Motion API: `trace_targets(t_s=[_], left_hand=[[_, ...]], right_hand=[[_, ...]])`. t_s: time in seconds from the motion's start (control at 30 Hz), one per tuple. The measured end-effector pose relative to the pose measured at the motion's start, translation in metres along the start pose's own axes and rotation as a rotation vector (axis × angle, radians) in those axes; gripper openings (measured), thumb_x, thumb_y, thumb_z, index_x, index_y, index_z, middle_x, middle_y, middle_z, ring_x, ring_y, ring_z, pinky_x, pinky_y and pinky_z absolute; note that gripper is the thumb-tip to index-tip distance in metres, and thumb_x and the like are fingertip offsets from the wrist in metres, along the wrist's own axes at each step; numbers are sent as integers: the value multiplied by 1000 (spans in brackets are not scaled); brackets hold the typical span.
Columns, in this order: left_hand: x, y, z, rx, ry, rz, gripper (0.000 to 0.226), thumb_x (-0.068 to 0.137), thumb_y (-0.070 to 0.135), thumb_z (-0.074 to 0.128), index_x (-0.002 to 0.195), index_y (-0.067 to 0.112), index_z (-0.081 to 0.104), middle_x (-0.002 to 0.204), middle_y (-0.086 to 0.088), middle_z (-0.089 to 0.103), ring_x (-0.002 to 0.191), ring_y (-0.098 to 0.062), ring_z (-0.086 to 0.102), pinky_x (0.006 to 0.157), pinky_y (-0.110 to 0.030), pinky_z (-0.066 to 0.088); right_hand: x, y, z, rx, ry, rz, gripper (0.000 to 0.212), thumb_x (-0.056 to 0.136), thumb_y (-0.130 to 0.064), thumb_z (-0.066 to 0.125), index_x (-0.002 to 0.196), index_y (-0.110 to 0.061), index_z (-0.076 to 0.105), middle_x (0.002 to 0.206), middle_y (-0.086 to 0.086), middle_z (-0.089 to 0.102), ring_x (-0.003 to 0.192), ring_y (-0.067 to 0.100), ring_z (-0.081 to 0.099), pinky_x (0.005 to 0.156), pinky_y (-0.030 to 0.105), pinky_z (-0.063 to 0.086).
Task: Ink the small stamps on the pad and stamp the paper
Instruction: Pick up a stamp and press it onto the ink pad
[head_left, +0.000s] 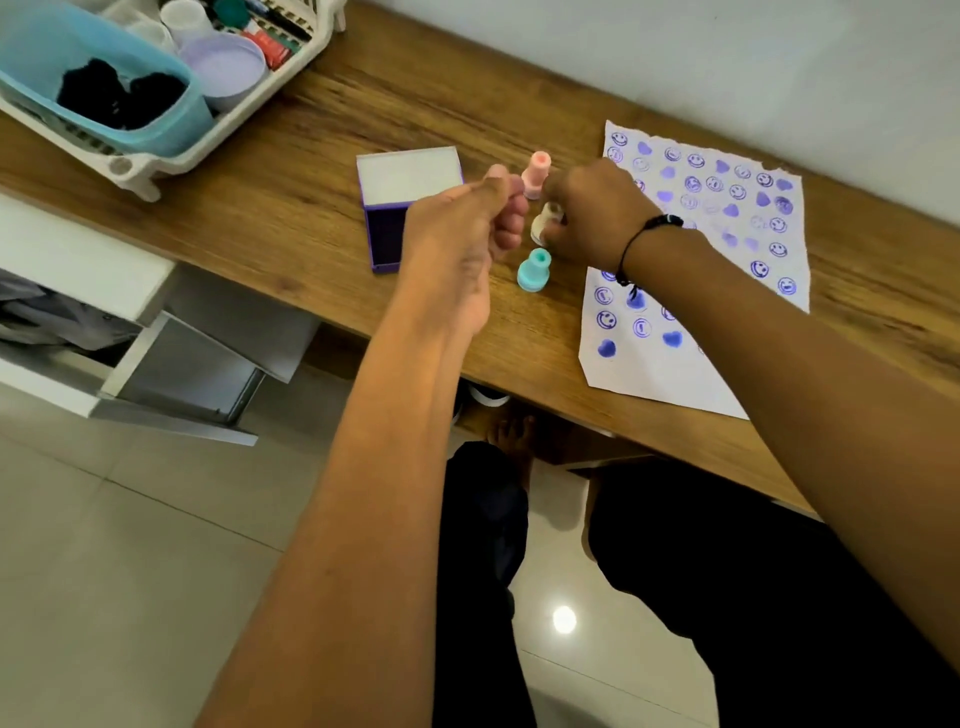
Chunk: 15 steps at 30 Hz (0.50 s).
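Observation:
A purple ink pad (387, 236) lies open on the wooden desk, its white lid (410, 174) raised behind it. A pink stamp (536, 171) stands upright to its right, and a teal stamp (534, 270) stands nearer the front edge. Between them my right hand (592, 213) is shut on a cream stamp (545, 223), held tilted. My left hand (467, 228) hovers over the pad's right side with fingers curled; nothing shows in it. The white paper (696, 374) at right is covered with purple smileys and hearts.
A white basket (156, 161) at the back left holds a blue tub (171, 119), a lilac jar and other items. A white drawer (130, 364) hangs open below the desk at left. The wall runs behind the paper. My legs are under the desk.

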<state>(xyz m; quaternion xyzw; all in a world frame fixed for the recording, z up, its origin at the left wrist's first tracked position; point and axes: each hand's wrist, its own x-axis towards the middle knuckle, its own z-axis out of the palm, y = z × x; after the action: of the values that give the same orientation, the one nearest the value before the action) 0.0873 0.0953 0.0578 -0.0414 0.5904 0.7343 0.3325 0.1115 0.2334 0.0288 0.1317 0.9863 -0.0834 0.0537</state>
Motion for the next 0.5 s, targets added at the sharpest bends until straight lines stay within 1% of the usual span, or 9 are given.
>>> trace_targets(t_s=[0.07, 0.13, 0.2, 0.23, 0.3, 0.37, 0.4, 0.43, 0.5], left_hand=[[2, -1, 2, -16, 1, -6, 17, 88, 11, 54, 75, 5, 63, 71, -6, 58, 63, -10, 50, 59, -17, 44], [2, -2, 3, -38, 6, -23, 16, 88, 10, 55, 75, 4, 63, 70, -6, 58, 63, -10, 50, 59, -18, 44], [3, -1, 5, -58, 34, -49, 15, 88, 10, 55, 78, 3, 63, 71, -6, 59, 65, -11, 51, 60, -19, 45], [3, -2, 6, -64, 53, -63, 14, 88, 10, 55, 79, 2, 63, 71, -7, 59, 65, -11, 52, 60, -19, 45], [3, -2, 10, -91, 67, -75, 14, 87, 8, 56, 77, 1, 62, 68, -7, 59, 64, -11, 51, 58, -18, 45], [5, -3, 11, -110, 73, -69, 16, 88, 6, 54, 74, 0, 61, 63, -6, 58, 60, -11, 50, 55, -18, 44], [7, -3, 10, -103, 76, -66, 17, 88, 7, 54, 74, 1, 62, 63, -6, 58, 59, -11, 51, 55, -17, 44], [9, -3, 9, -92, 78, -65, 17, 89, 7, 54, 75, 1, 62, 65, -7, 59, 60, -11, 51, 55, -17, 45], [12, -3, 7, -80, 86, -75, 15, 88, 8, 55, 76, 3, 62, 67, -6, 59, 63, -10, 53, 58, -18, 46]], right_hand=[[0, 3, -13, -31, -29, -2, 17, 84, -16, 56, 90, -1, 58, 92, 22, 66, 83, 37, 56, 67, 29, 36], [6, 6, -29, -17, 47, 52, 33, 83, -27, 59, 93, 4, 65, 94, 24, 68, 88, 38, 61, 75, 35, 47], [17, 7, -36, 18, 141, 120, 40, 86, -36, 57, 97, 0, 68, 100, 24, 68, 93, 37, 63, 84, 38, 48], [24, 6, -36, 14, 143, 140, 42, 87, -38, 55, 100, -1, 67, 103, 24, 68, 96, 36, 62, 85, 38, 48], [37, 2, -29, -26, 49, 147, 42, 87, -39, 53, 101, -1, 64, 101, 23, 66, 96, 36, 61, 79, 39, 49], [47, -2, -19, -74, -40, 152, 35, 86, -36, 54, 87, -2, 61, 79, 17, 60, 84, 35, 57, 61, 32, 42], [49, -4, -15, -83, -52, 168, 29, 86, -32, 56, 76, -5, 57, 68, 12, 51, 77, 31, 52, 55, 28, 37], [51, -4, -12, -86, -47, 185, 25, 85, -28, 57, 72, -7, 55, 63, 9, 44, 75, 28, 47, 54, 27, 33], [51, -5, -11, -59, -7, 200, 20, 85, -23, 58, 84, -3, 62, 68, 11, 47, 76, 25, 46, 55, 27, 34]])
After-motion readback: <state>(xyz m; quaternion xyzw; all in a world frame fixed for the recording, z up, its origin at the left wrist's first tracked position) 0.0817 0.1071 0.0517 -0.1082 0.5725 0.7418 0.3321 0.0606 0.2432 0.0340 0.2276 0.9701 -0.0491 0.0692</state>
